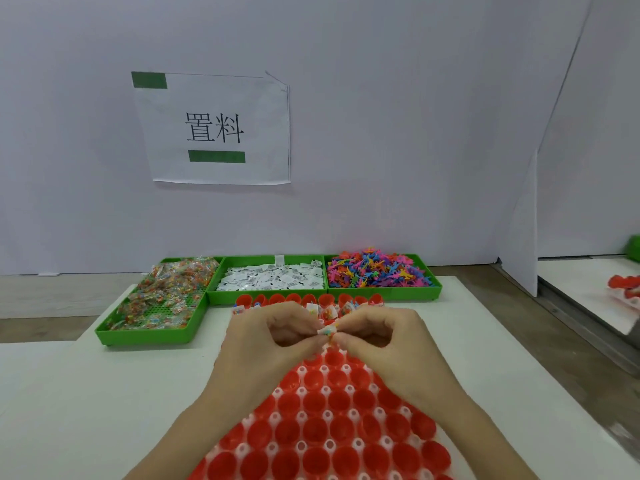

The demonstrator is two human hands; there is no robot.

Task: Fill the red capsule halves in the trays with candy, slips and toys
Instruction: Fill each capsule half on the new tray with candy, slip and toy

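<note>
We judge this to be mid-fill: our left hand (pixel 263 336) and right hand (pixel 377 336) meet over the far part of the capsule tray (pixel 346 455), and the fingers of both pinch a small bundle (pixel 328 330) between them, which looks like a white slip folded against a candy packet, though it is too small to be sure. The red capsule halves (pixel 313 427) nearest us stand empty; those in the far rows (pixel 332 308) already show paper and colour poking out.

The next move, as we read it, calls for dropping the bundle into the empty cup just below the fingertips and then reaching forward for more.

The cups are glossy, round, thin-walled plastic seated in a white holder with small round holes between them. Three green bins sit on the bench (pixel 69 393) beyond: crinkly clear candy packets (pixel 162 292) left, flat printed slips (pixel 273 277) in the middle, spiky bright plastic toys (pixel 377 270) right.
</note>
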